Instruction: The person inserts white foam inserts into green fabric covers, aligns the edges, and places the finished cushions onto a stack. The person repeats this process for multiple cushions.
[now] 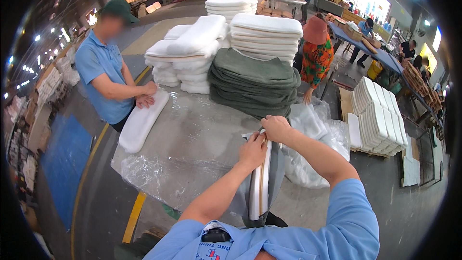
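A long, narrow white pad (258,190), marked lengthwise by tan lines, is partly enclosed in a limp grey-green fabric cover (276,171). Both are placed along the right edge of the table (207,137), near end toward the wearer's body. The far end is gripped by both hands: the fingers of the left hand (253,151) are bent together onto it, and those of the right hand (276,129) are clamped at the cover's tip. The exact fold pinched is hidden by the knuckles.

The tabletop is sheathed in clear, wrinkled film, creased and glossy at the near left corner. Toward the far right corner, soft dark green covers (255,81) are heaped in loose folds. Thick white pads with rounded ends (185,50) are piled along the far edge. At the left edge, another smooth white pad (140,127) is touched by a co-worker's hands (147,95). Beyond the right edge, crumpled translucent plastic bags (315,156) are bunched.
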`<state>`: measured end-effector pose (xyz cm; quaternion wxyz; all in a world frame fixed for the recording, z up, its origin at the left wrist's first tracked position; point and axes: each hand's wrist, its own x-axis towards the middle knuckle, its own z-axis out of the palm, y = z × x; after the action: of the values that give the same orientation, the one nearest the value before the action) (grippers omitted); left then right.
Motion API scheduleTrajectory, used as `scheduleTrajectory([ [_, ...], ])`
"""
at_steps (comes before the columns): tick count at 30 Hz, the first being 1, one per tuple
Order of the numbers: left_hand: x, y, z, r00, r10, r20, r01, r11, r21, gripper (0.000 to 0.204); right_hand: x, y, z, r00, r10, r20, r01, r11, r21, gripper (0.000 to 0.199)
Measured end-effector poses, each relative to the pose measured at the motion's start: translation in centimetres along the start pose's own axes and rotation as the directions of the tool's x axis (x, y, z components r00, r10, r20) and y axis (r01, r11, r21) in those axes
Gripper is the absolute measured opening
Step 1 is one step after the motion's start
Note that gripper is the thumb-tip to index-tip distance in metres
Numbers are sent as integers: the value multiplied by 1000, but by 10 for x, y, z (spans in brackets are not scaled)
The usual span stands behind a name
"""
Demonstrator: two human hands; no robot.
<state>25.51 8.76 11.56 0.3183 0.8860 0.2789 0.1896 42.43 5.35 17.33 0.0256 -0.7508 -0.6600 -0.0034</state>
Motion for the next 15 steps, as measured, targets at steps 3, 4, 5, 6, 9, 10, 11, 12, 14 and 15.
scheduleTrajectory([
  [3,0,1,-1,1000,9,-4,-9,1000,3,46,4,11,7,1000,20,4,-20,991,131,27],
  [4,2,7,2,999,36,-2,-36,999,-8,46,5,28,8,998,64,4,-64,972,227,26],
  [5,1,6,2,999,37,-3,-37,999,-25,47,9,31,9,996,89,9,-87,935,344,26],
  [6,1,6,2,999,43,-2,-43,998,-46,47,6,37,9,976,210,55,-197,755,626,27],
  [9,1,0,3,998,41,-37,-42,999,-17,45,-4,40,2,887,399,232,-319,168,933,32],
  [10,2,-5,3,998,36,-54,-35,999,12,44,-11,35,1,874,430,225,-332,192,923,35],
  [11,4,-13,0,993,61,-103,-59,998,15,42,-16,26,-1,865,453,216,-341,214,916,39],
  [12,6,-22,-1,985,90,-151,-89,996,13,40,-26,20,-1,846,463,265,-416,259,872,48],
  [14,15,-40,-5,971,138,-194,-143,990,-14,36,-34,1,5,883,389,262,-417,395,819,43],
  [15,25,-42,-8,967,167,-190,-180,982,-52,34,-42,-2,11,894,366,259,-417,464,781,41],
])
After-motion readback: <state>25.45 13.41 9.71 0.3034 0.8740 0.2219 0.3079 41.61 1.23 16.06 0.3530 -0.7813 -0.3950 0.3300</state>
